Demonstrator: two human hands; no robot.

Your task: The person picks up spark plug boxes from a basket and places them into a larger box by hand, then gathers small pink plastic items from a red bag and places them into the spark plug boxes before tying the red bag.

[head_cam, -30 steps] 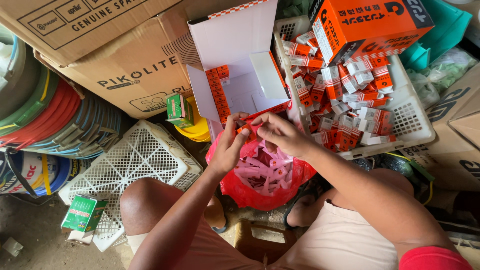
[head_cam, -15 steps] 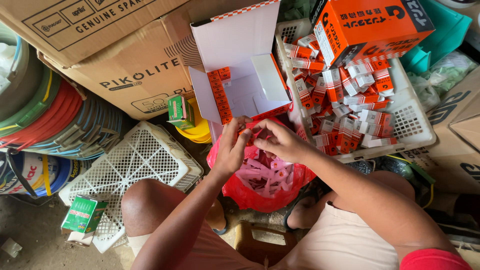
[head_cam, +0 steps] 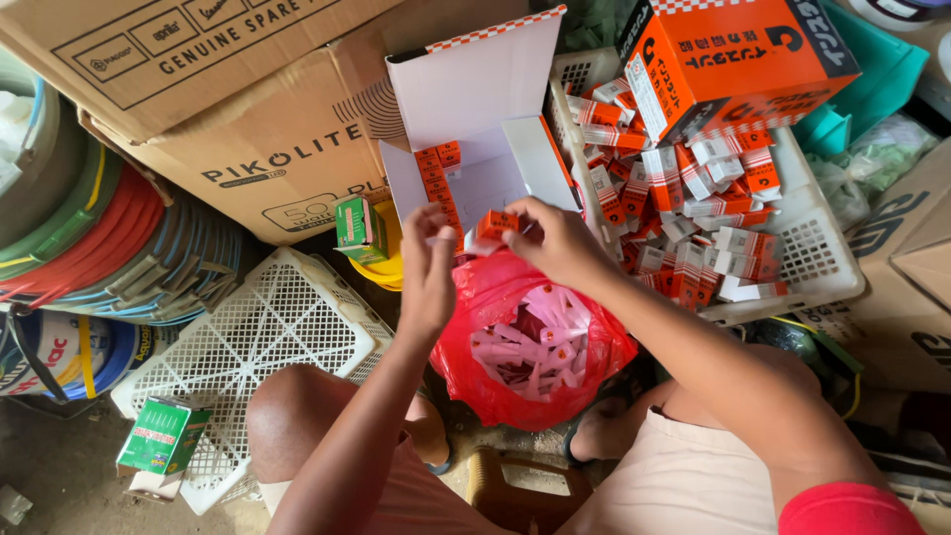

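Above red bag (head_cam: 525,337) (rim open), small orange box (head_cam: 495,224)

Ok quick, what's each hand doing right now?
Left hand: fingers curled, holding nothing I can see, beside the small orange box.
Right hand: closed on the small orange box.

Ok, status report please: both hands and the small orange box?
Right hand holds small orange box. Left hand beside it, fingers open. Both above red bag. Nothing blocking.
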